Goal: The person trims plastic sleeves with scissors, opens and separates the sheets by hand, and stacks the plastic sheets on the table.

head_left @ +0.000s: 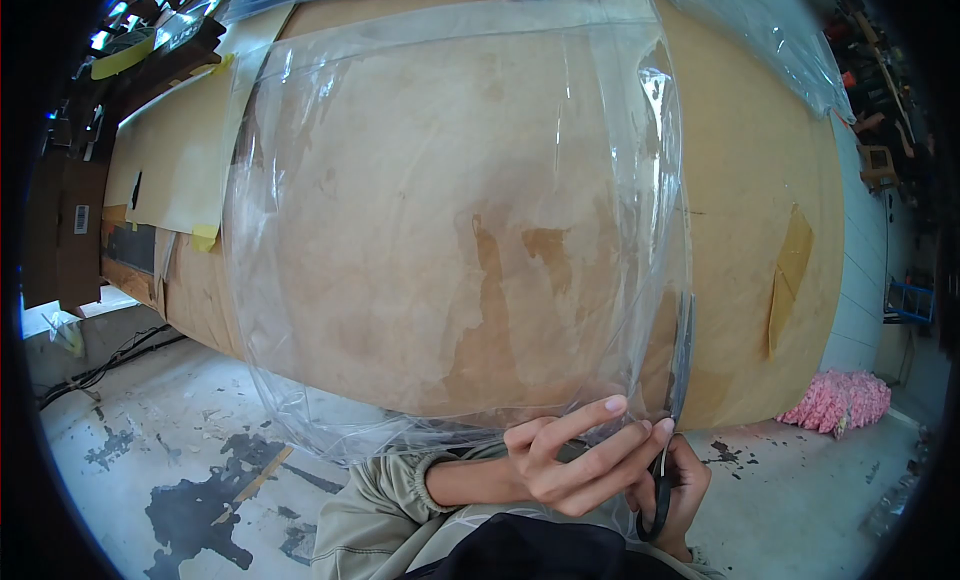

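Near edge: right hand closed round the black loop handle of the scissors, slim metal blades pointing away along the film's right margin. Left hand just beside it, fingers loosely extended over the near right corner of the film; cannot tell whether it pinches. Film clear, glossy, wrinkled at the rim, roughly rectangular, spreading ahead of both hands, near edge drooping off the table. Tabletop tan, smooth, darker blotches showing through; amber tape strip to the right. Farther right, fluffy pink heap. Bluish plastic at the far side.
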The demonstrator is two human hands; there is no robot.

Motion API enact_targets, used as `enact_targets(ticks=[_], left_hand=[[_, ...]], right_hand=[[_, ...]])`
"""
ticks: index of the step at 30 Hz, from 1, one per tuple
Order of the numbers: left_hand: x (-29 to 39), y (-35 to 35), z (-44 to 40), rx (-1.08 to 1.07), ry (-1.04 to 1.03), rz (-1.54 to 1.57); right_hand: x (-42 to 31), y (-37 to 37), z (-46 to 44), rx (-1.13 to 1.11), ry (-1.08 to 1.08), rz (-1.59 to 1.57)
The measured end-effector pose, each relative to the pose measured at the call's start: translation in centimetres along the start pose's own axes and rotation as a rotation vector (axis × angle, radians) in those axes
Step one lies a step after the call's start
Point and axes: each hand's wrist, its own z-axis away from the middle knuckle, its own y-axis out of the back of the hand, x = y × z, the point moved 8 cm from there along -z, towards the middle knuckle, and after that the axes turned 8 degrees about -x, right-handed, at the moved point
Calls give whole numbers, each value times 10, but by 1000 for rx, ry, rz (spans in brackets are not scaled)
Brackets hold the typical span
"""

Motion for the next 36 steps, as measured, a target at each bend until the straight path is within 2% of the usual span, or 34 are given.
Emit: enact_targets(ticks=[4, 7, 10, 19, 22, 25, 32, 36], left_hand=[[-1, -1, 1, 12, -12, -9], [-2, 1, 2, 100, 45, 16], [-2, 1, 2, 119, 39, -6], [-2, 0, 5, 140, 51, 13], [-2, 0, 6, 135, 30, 4], [1, 0, 5, 38, -10, -28], [8, 9, 9, -35, 185, 107], [10, 10, 9, -43, 153, 89]], right_hand=[[2, 4, 1, 7, -29, 32], [-4, 4, -1, -3, 26, 15], [-2, 4, -1, -23, 22, -101], [2, 5, 2, -26, 24, -121], [2, 8, 3, -13, -14, -31], [0, 10, 3, -19, -15, 17], [-5, 3, -1, 31, -46, -43], [-10, 2, -4, 30, -96, -24]])
